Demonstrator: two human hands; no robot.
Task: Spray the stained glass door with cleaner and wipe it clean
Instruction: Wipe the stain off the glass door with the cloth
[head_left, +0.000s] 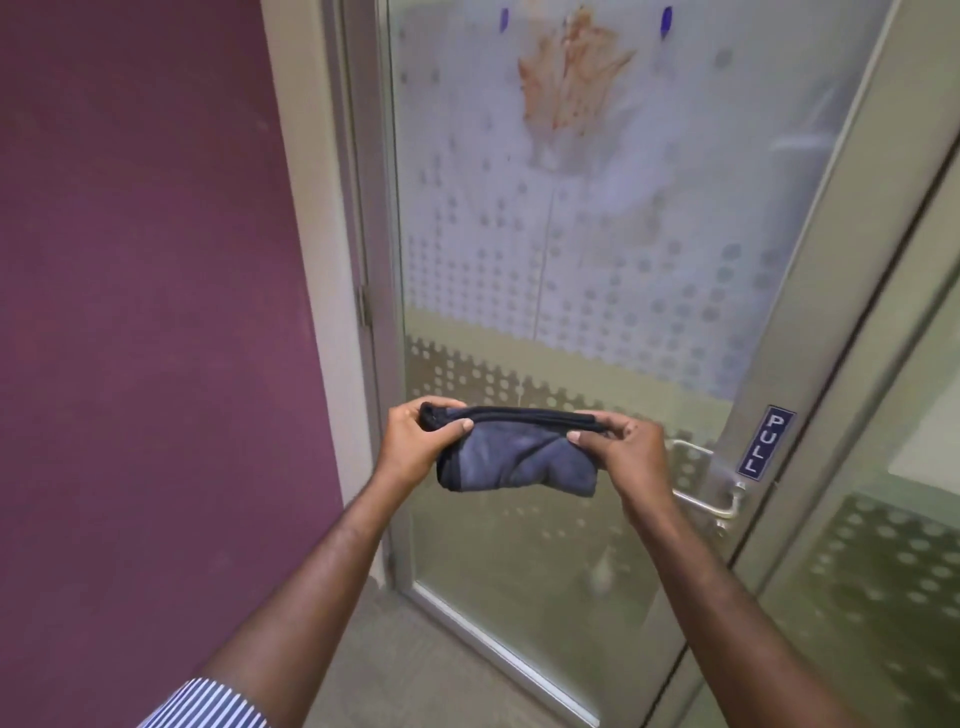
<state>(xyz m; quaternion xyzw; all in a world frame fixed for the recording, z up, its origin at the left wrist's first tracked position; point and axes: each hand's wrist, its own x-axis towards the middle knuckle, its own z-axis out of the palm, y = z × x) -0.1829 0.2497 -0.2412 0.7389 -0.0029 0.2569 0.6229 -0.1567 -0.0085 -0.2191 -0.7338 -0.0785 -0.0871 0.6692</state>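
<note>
A frosted glass door (597, 291) with a dotted pattern stands in front of me. High on the pane is a reddish-brown smeared stain (569, 78), with a whitish wet-looking patch (639, 176) below and right of it. In front of the door's lower half I hold a folded dark blue cloth (514, 460) stretched between both hands. My left hand (415, 441) pinches its left end and my right hand (621, 449) pinches its right end. No spray bottle is in view.
A purple wall (156, 312) fills the left side. The door's metal frame (369, 260) has a hinge at the left. A metal pull handle (711, 499) and a blue PULL sign (766, 441) sit at the door's right edge. Another glass panel (893, 545) lies to the right.
</note>
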